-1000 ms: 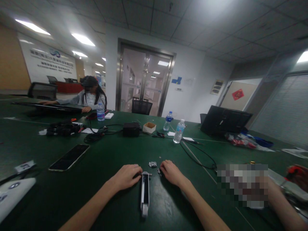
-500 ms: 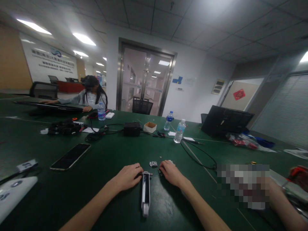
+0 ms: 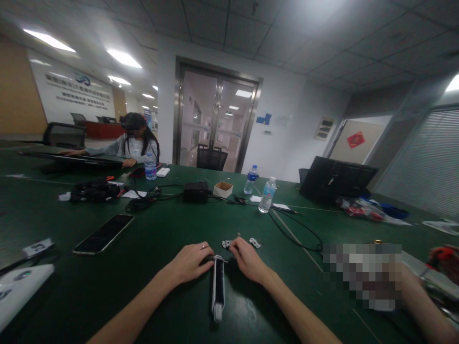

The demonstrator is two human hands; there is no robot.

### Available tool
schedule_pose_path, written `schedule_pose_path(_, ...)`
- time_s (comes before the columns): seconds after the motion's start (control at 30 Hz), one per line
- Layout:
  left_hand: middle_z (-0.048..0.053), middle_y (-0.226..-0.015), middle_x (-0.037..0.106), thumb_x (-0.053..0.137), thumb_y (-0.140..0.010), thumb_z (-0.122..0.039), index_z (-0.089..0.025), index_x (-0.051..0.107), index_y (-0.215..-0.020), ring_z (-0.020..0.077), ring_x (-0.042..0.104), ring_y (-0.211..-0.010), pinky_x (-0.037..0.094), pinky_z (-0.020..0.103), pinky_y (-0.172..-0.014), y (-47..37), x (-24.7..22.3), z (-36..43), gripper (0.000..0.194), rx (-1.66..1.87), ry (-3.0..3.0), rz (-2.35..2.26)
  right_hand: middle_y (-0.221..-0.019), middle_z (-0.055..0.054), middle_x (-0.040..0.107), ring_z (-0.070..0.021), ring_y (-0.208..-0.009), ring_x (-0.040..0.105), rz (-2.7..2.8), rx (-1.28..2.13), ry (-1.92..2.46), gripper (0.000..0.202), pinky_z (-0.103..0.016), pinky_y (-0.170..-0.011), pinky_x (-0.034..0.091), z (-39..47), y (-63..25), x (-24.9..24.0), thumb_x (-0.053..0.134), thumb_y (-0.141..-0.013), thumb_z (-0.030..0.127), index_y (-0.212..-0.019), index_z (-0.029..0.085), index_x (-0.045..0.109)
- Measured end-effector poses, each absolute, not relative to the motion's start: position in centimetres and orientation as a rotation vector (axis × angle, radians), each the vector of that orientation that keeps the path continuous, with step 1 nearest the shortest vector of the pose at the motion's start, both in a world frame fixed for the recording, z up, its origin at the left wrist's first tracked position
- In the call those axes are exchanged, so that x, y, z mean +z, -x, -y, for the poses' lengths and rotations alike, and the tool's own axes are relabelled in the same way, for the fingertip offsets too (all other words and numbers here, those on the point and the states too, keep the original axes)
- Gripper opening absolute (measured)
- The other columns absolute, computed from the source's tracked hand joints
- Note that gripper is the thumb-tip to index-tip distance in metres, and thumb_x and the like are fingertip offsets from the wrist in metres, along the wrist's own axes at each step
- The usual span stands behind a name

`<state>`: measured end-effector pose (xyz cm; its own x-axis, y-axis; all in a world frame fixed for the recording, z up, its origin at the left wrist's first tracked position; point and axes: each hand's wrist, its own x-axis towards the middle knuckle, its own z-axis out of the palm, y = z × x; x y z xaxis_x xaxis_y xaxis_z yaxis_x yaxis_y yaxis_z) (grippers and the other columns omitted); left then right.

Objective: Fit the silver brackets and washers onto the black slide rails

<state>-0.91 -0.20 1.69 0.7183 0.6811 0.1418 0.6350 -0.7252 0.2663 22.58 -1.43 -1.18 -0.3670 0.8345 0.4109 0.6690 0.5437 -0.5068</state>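
My left hand [image 3: 194,261] is closed at the far end of a long, narrow white-edged part [image 3: 218,289] with a dark inner face, which points toward me on the green table. A thin cross pin sticks out near that end. Just right of the pin is my right hand [image 3: 248,260], its fingers pinched together; whatever they hold is too small or hidden to make out. Partly behind its fingertips lies a small metal plate with holes [image 3: 225,243]. Another small metal piece [image 3: 255,242] lies to the right, and a tiny ring [image 3: 238,234] sits beyond the fingers.
A phone [image 3: 103,233] lies at left, a white device [image 3: 25,291] nearer. Bottles [image 3: 267,195], a small box [image 3: 223,189], a black adapter [image 3: 196,192] and cables stand farther back. At right, another person's hand [image 3: 398,277] is by a blurred-out object. Someone sits across the table.
My right hand has moved left, closer to the narrow part's far end, uncovering the metal piece at right. The narrow part has turned slightly. My left hand stays nearly in place.
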Motion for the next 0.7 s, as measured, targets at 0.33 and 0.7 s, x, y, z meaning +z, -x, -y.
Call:
schedule_pose_path(0.33,0.004,-0.101,0.060,0.046,-0.093,-0.031,-0.019,0.060,-0.106,0.0176,0.058,-0.087,0.046,0.028,-0.075,0.8,1.9,0.3,0.023,0.371,-2.753,-1.036,-0.087,-0.003,0.053,-0.0158,-0.080,0.050,2.189,0.423,1.134,0.015,-0.028,-0.074,0.043,2.6,-20.7,-1.0,0.037,-0.096,0.021,-0.086,0.020,0.048)
schedule_pose_path(0.7,0.004,-0.100,0.061,0.044,-0.093,-0.025,-0.019,0.060,-0.104,0.0173,0.060,-0.087,0.046,0.027,-0.075,0.8,1.6,0.1,0.020,0.357,-2.799,-1.008,-0.086,-0.003,0.054,-0.0164,-0.080,0.051,2.183,0.427,1.156,0.015,-0.028,-0.073,0.043,2.5,-20.8,-1.0,0.039,-0.096,0.022,-0.085,0.020,0.049)
